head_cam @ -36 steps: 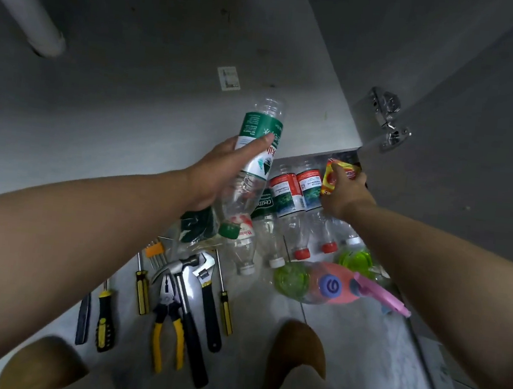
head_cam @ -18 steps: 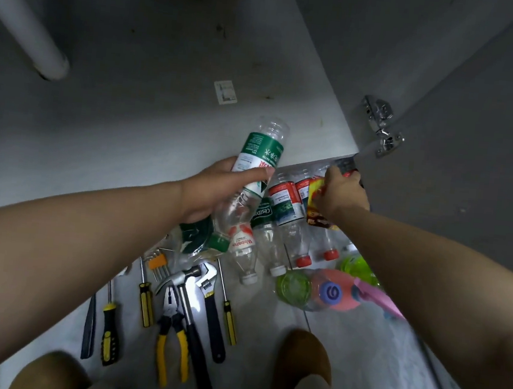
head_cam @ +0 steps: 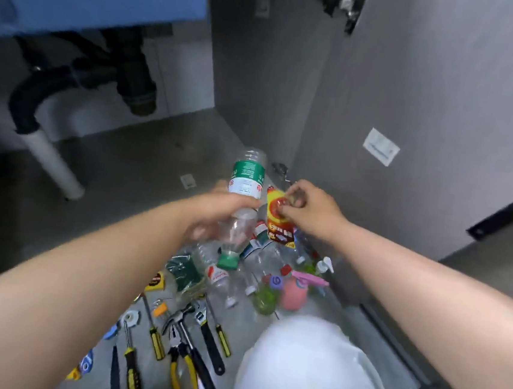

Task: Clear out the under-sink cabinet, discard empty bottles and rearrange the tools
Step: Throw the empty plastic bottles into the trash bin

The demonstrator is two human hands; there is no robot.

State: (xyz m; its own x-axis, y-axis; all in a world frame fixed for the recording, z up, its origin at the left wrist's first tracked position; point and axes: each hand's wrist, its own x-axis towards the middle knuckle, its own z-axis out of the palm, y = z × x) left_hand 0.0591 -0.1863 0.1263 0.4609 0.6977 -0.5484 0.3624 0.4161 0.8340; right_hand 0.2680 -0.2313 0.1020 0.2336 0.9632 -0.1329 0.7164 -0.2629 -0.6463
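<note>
Now both hands are up off the pile. The clear bottle (head_cam: 246, 177) with the green label is gripped round its body by the left hand (head_cam: 215, 214), green cap down and base up. That is the same inverted hold as a second ago, only raised higher. It looks empty, so I judge it a discard.

The main change is on the right. The right hand (head_cam: 309, 205) was reaching down to a red-yellow packet (head_cam: 279, 224) at the cabinet edge. It now pinches the packet's top between thumb and fingertips and has lifted it clear. The packet hangs just beside the held bottle; I can't tell whether they touch.

Below both hands the loose bottles (head_cam: 254, 266) lie on the floor (head_cam: 347, 309), with a pink spray bottle (head_cam: 294, 295) under the right hand. Nearer the person, below the left forearm, are the laid-out tools (head_cam: 190, 344): hammer, pliers, wrench and screwdrivers, all apart from either hand. Beyond the left hand the drain pipe (head_cam: 38, 104) has come into view because the head has tipped up.

My reading is that two throwaways are in hand at once and a trip to a bin is likely next, though no bin is visible. The other bottles are still to go, and the tools are lined up but not yet back in the cabinet.
</note>
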